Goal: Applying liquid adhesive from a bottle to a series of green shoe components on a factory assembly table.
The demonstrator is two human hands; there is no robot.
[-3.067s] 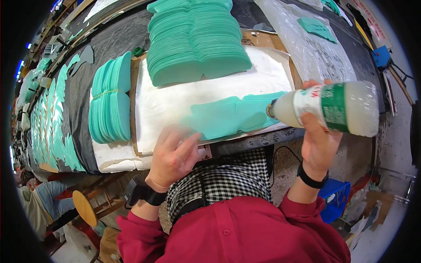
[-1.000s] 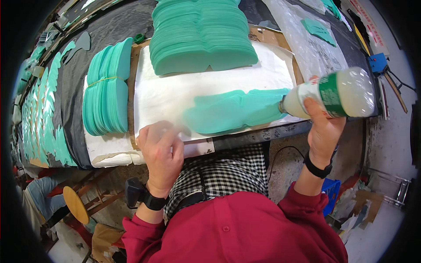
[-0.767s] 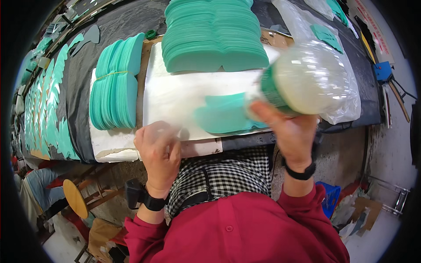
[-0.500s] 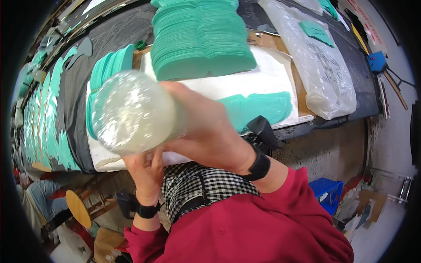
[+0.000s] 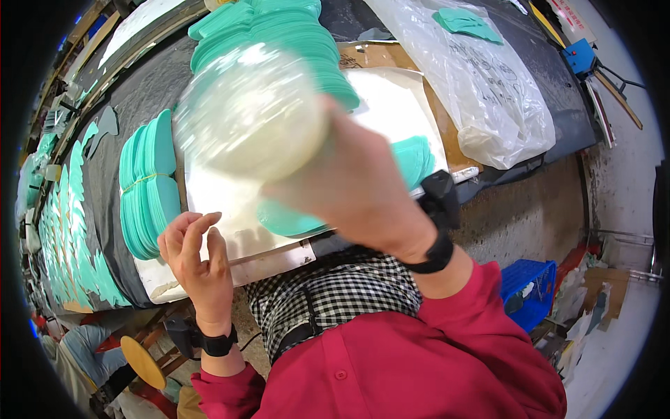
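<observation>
My right hand [image 5: 363, 188] is raised over the white board [image 5: 391, 101], closed around a round clear container [image 5: 248, 112] with whitish contents. Motion blurs both, and the container's far end is hidden. Beneath that hand lie green insole-shaped sheets [image 5: 413, 159], partly covered from sight. Lower down, my left hand [image 5: 199, 269] is held up with its fingers apart and slightly bent, nothing in it. Beside its fingertips stands a bundle of green insole-shaped pieces [image 5: 150, 185] with a band around it.
A tall stack of the same green pieces [image 5: 300, 49] stands behind the container. To its right lies a clear plastic bag [image 5: 502, 105] with green pieces on it. Cut green scraps [image 5: 73, 230] cover the left side. Below the table are a round stool [image 5: 143, 363] and a blue crate [image 5: 527, 293].
My right hand has moved up and rightward with the container. My left hand has come away from beneath it, and its fingers have spread. The view has shifted and turned a little.
</observation>
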